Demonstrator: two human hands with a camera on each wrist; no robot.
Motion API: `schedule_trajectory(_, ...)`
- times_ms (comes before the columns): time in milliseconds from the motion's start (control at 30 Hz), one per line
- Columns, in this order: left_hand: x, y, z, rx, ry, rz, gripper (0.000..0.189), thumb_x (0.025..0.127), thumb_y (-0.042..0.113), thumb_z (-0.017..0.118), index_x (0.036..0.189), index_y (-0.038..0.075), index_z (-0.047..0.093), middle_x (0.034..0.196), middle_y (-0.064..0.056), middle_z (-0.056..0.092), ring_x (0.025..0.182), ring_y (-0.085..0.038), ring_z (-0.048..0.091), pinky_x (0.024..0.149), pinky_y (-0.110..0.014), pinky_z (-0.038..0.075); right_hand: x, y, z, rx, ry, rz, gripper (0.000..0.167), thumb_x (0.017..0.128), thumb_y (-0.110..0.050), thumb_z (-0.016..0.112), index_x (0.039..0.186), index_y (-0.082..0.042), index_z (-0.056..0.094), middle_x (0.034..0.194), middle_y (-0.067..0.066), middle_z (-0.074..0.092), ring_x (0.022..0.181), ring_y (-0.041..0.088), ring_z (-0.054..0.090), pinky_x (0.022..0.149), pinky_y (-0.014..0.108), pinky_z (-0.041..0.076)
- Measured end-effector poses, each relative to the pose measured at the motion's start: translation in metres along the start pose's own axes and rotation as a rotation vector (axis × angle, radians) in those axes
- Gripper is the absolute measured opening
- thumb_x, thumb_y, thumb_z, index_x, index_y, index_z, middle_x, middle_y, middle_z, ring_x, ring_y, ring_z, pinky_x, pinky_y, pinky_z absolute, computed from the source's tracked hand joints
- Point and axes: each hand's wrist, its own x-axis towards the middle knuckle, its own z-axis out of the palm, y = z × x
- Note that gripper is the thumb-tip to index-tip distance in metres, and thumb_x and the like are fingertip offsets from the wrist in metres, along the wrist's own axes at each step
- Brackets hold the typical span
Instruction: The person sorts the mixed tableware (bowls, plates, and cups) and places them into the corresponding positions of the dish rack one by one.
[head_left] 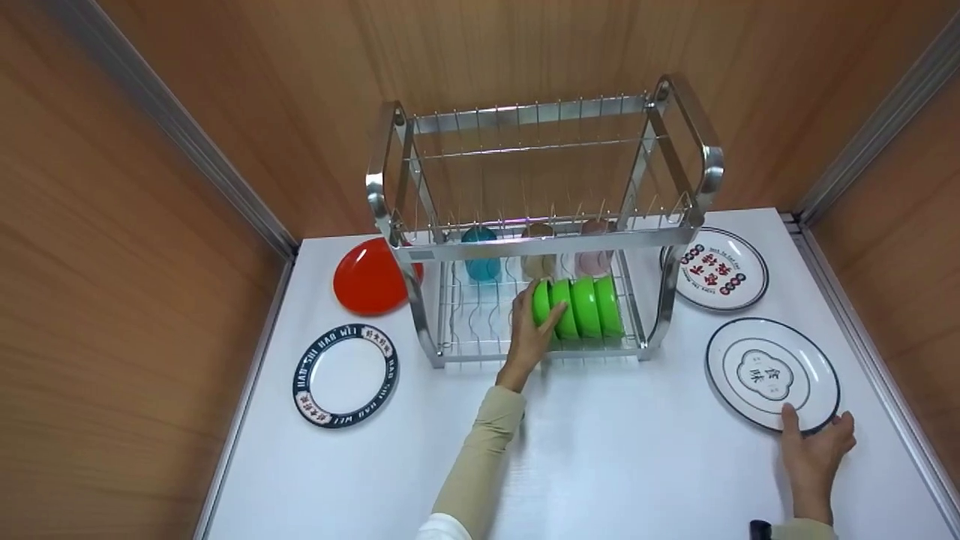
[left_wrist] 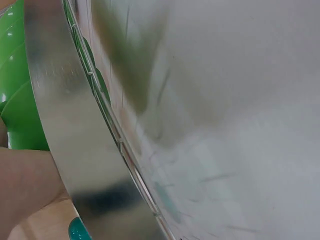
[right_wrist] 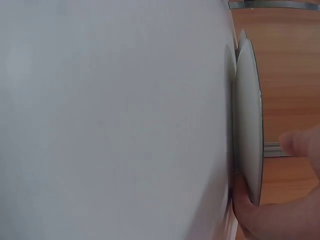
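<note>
A row of several green bowls [head_left: 587, 307] stands on edge on the lower tier of a metal dish rack [head_left: 540, 241]. My left hand [head_left: 531, 330] grips the leftmost bowl, fingers along its left side and thumb on the right. In the left wrist view, the green bowls [left_wrist: 22, 100] show behind the rack's metal rail [left_wrist: 80, 115]. At the right, my right hand [head_left: 814, 450] holds the near rim of a white plate [head_left: 727, 360] with black print. The right wrist view shows a finger under that plate [right_wrist: 248, 120] and another digit above its rim.
Blue [head_left: 481, 255], amber [head_left: 538, 262] and pink [head_left: 595, 259] cups stand behind the bowls. Left of the rack lie a red plate [head_left: 367, 277] and a dark-rimmed plate [head_left: 304, 375]. A red-printed plate [head_left: 739, 259] lies at the right. Wooden walls [head_left: 525, 45] enclose the table.
</note>
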Motion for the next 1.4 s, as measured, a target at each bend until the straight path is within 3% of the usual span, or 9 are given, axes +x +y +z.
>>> schedule_trajectory(133, 0.0, 0.002, -0.001, 0.022, -0.026, -0.003, 0.074, 0.102, 0.044, 0.063, 0.162, 0.018, 0.028, 0.156, -0.016, 0.035, 0.138, -0.028, 0.042, 0.116, -0.048, 0.039, 0.006, 0.005, -0.003, 0.003, 0.025, 0.024, 0.085, 0.106, -0.032, 0.047, 0.157, 0.012, -0.005, 0.161, 0.037, 0.006, 0.153, 0.048, 0.004, 0.126, 0.048, 0.003)
schedule_trajectory(267, -0.003, 0.004, -0.002, 0.028, -0.011, -0.023, 0.08, 0.101, 0.047, 0.063, 0.164, 0.017, 0.023, 0.16, -0.018, 0.03, 0.144, -0.032, 0.038, 0.118, -0.051, 0.035, 0.009, 0.008, -0.002, 0.01, 0.068, 0.014, 0.071, 0.105, -0.02, 0.046, 0.157, 0.013, 0.01, 0.161, 0.036, 0.016, 0.152, 0.046, 0.015, 0.126, 0.047, 0.013)
schedule_trajectory(400, -0.008, 0.004, -0.003, 0.004, 0.041, -0.052, 0.085, 0.102, 0.05, 0.061, 0.164, 0.012, 0.018, 0.161, -0.02, 0.027, 0.148, -0.036, 0.034, 0.119, -0.053, 0.033, 0.009, 0.008, 0.0, 0.046, 0.097, 0.048, 0.065, 0.105, -0.014, 0.042, 0.158, 0.009, 0.013, 0.163, 0.03, 0.022, 0.151, 0.041, 0.024, 0.123, 0.043, 0.025)
schedule_trajectory(533, -0.013, 0.006, -0.006, -0.038, 0.126, -0.009, 0.074, 0.105, 0.046, 0.056, 0.16, 0.007, 0.026, 0.157, -0.019, 0.032, 0.148, -0.035, 0.033, 0.119, -0.052, 0.032, 0.008, 0.005, 0.0, 0.082, 0.106, 0.1, 0.063, 0.106, -0.013, 0.037, 0.16, 0.003, 0.011, 0.165, 0.025, 0.022, 0.152, 0.035, 0.026, 0.121, 0.035, 0.031)
schedule_trajectory(800, -0.022, 0.013, -0.012, -0.111, 0.242, 0.079, 0.057, 0.109, 0.038, 0.05, 0.154, 0.007, 0.036, 0.152, -0.015, 0.04, 0.145, -0.029, 0.038, 0.117, -0.048, 0.036, 0.007, 0.002, 0.001, 0.162, 0.1, 0.142, 0.059, 0.11, -0.017, 0.029, 0.163, -0.007, 0.006, 0.171, 0.014, 0.01, 0.156, 0.019, 0.009, 0.123, 0.025, 0.015)
schedule_trajectory(1133, -0.035, 0.015, -0.013, -0.211, 0.343, 0.145, 0.042, 0.111, 0.027, 0.048, 0.144, 0.003, 0.048, 0.138, -0.009, 0.054, 0.13, -0.023, 0.05, 0.113, -0.046, 0.041, 0.005, 0.004, 0.007, 0.202, 0.121, 0.107, 0.055, 0.112, -0.027, 0.017, 0.165, -0.014, 0.005, 0.172, 0.004, 0.004, 0.155, 0.012, 0.002, 0.123, 0.022, 0.007)
schedule_trajectory(1400, -0.052, 0.021, -0.013, -0.275, 0.355, 0.156, 0.035, 0.111, 0.024, 0.047, 0.137, 0.001, 0.052, 0.13, -0.021, 0.057, 0.12, -0.023, 0.055, 0.103, -0.041, 0.047, -0.002, 0.005, 0.012, 0.205, 0.123, 0.105, 0.055, 0.112, -0.032, 0.012, 0.165, -0.017, 0.007, 0.172, 0.001, 0.008, 0.155, 0.01, 0.006, 0.123, 0.023, 0.009)
